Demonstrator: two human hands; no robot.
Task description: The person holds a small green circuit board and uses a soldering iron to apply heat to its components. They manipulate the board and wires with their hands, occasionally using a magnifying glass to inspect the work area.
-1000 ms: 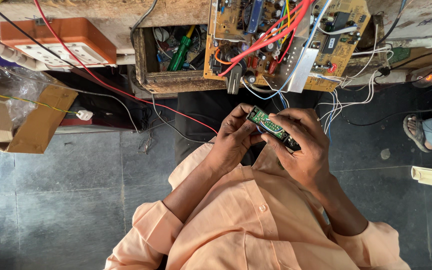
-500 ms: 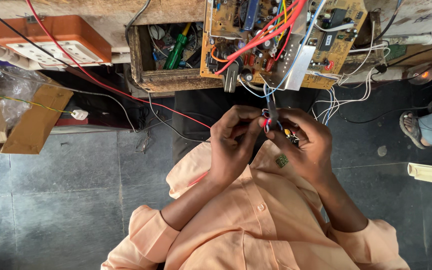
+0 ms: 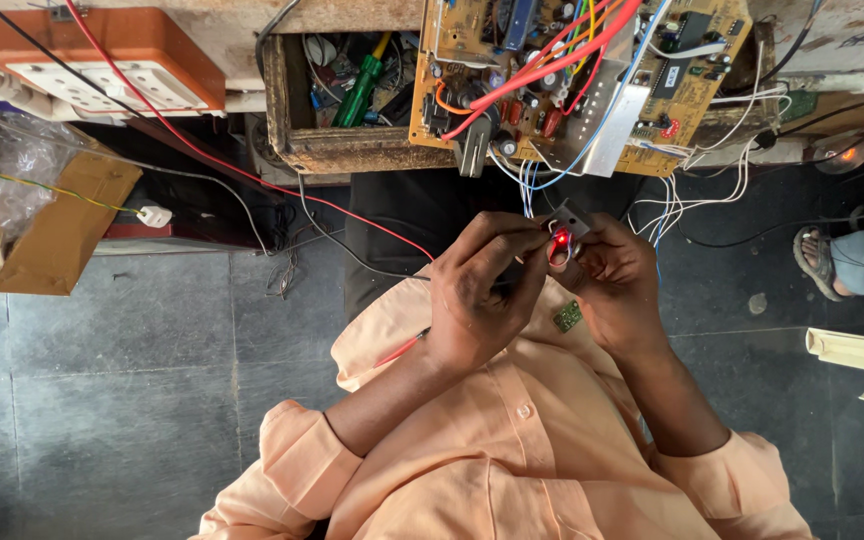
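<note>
— Left hand (image 3: 477, 300): closed in a pinch on one side of the small part with a red glow (image 3: 559, 243), raised at chest height, likely to bring it close under the eyes.
— Right hand (image 3: 617, 285)?
— Likewise curled, fingertips clamped on the opposite side of that part; steadied between both, so held firm. Exact kind of part too small to tell.
— Beyond the hands?
— Large brown circuit board (image 3: 572, 80), propped on the bench edge just above, wires trailing down toward the fingers, probably kept within easy reach.
— Left of it?
— Wooden tray (image 3: 287, 110) with a green-handled screwdriver (image 3: 357, 90) inside.
— Anything smaller?
— Tiny green board (image 3: 567, 316), just below the right hand, resting against the peach shirt (image 3: 512, 450).
</note>
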